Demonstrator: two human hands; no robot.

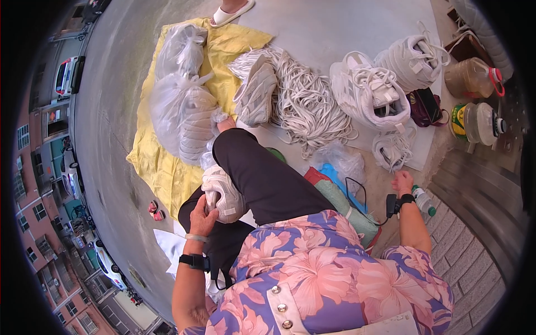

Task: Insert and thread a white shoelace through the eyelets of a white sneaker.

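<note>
A white sneaker (pixel 222 195) rests against my legs, and my left hand (pixel 203 219) grips its heel end. Off to the right, my right hand (pixel 402 183) has its fingers curled at the near end of a white laced sneaker (pixel 393 149); what they pinch, if anything, is too small to make out. Beyond it stand two more white sneakers, a large one (pixel 365 92) and another (pixel 410 61) behind it. A big heap of loose white shoelaces (pixel 310 103) spreads over the ground ahead, with a grey-white shoe (pixel 257 92) at its left edge.
Clear plastic bags of shoes (pixel 181 114) lie on a yellow sheet (pixel 148 151) at left. Bottles, one large with a red handle (pixel 472 78), stand at right; a small bottle (pixel 423 201) lies by my right wrist. Another person's slippered foot (pixel 231 12) shows at the top.
</note>
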